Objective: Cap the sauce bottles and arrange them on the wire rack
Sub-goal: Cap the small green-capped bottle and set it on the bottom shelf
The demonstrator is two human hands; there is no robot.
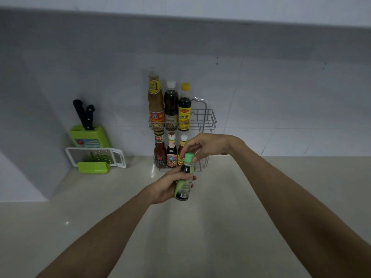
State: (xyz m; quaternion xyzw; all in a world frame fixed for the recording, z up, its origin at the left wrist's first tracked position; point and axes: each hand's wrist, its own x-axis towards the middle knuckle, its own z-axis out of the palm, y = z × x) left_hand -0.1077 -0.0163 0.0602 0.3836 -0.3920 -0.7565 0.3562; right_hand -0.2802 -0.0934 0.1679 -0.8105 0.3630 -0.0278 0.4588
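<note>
The left hand (166,184) wraps around the body of a small dark bottle (184,183), fingers closed on its pale green label, holding it in the air above the beige surface (220,217) and in front of the wire rack (206,119). The bottle stands nearly upright, long axis tilted slightly with the neck toward the top right and the base toward the viewer; a barcode shows low on the label, but the print is too small to read. The right hand (208,146) comes down from above, its fingertips (193,156) pinched on the green cap (188,158) sitting on the neck.

The rack leans at the white tiled wall and has two tiers. On the upper tier stand three tall bottles: a brown sauce (155,101) with a yellow neck band bearing a large "1", a dark one with a white cap (170,105), and a dark one with a yellow cap (184,107) whose yellow label carries a red logo and Thai script. The right part of that tier is bare wire. The lower tier holds three short bottles (171,151) with red and yellow labels, their writing blurred.

To the left, well apart, a green knife block (89,136) with two black handles stands behind a white grater (94,156).
</note>
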